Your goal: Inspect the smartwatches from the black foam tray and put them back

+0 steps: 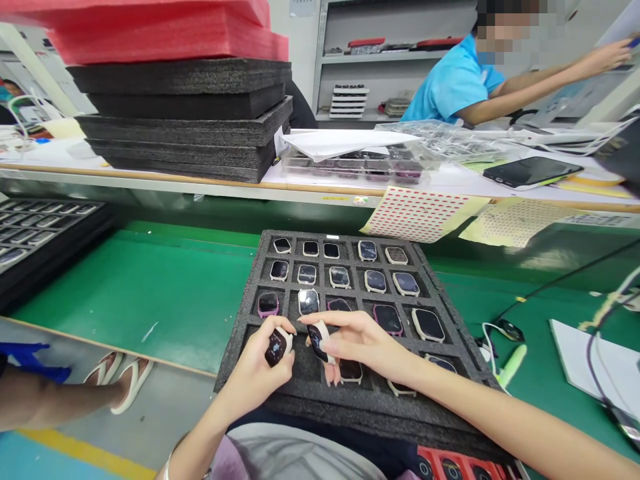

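Note:
My left hand (265,363) is closed around a strapless smartwatch (278,347) with a pale case and a dark, lit screen. Just to its right, my right hand (365,340) pinches a second pale-cased watch (319,341) by its edges, screen tilted to the left. Both watches are held above a black foam tray (250,320), apart from each other. Rows of watches without straps fill its compartments, among them a purple one (269,304) and a cream one (429,325). My right hand and forearm hide some of the nearer compartments.
Black foam trays (185,127) under red foam (170,37) are stacked on the shelf. A phone (535,171) and clear plastic trays (440,141) lie further right. Another watch tray (40,233) stands left. Cables (595,347) hang at right. A person in blue (445,83) works opposite.

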`<state>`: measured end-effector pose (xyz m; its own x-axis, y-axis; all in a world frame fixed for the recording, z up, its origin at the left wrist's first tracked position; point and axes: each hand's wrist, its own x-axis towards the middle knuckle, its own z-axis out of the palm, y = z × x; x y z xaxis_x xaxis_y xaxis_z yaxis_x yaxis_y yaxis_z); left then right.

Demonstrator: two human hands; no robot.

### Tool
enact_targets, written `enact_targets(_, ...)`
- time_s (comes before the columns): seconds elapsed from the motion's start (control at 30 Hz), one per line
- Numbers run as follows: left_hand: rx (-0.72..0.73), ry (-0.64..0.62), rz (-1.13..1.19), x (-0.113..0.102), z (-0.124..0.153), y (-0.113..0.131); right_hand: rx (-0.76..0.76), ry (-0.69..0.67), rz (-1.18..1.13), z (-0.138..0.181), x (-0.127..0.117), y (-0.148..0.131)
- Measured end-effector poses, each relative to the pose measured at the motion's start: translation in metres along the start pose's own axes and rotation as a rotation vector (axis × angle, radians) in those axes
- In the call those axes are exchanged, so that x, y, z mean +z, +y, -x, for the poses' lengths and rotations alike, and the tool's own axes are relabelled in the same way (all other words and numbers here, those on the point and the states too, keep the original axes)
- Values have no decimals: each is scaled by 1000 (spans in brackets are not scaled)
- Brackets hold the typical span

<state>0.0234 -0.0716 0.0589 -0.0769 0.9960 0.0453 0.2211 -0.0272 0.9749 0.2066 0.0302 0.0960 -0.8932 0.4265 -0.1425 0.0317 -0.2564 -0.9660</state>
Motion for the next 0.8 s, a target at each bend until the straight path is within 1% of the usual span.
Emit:
enact_targets(0.23, -35, 8, -9, 0, 1, 3, 6, 30, -48, -1, -2, 3)
enact_targets(0.3, -24, 16, -28, -1, 1, 3, 11, 26, -43, -1, -3, 4)
enact_targets(0.47, -71, 30, -29, 0, 1, 8, 8, 9, -16, -1, -5, 2)
enact_targets(0.67, -70, 52, -18, 1, 2, 8, 13, -12, -11, 1, -3, -2)
enact_targets(0.8, -40, 72, -12, 1, 4, 6, 19, -17, -18, 3, -2, -2)
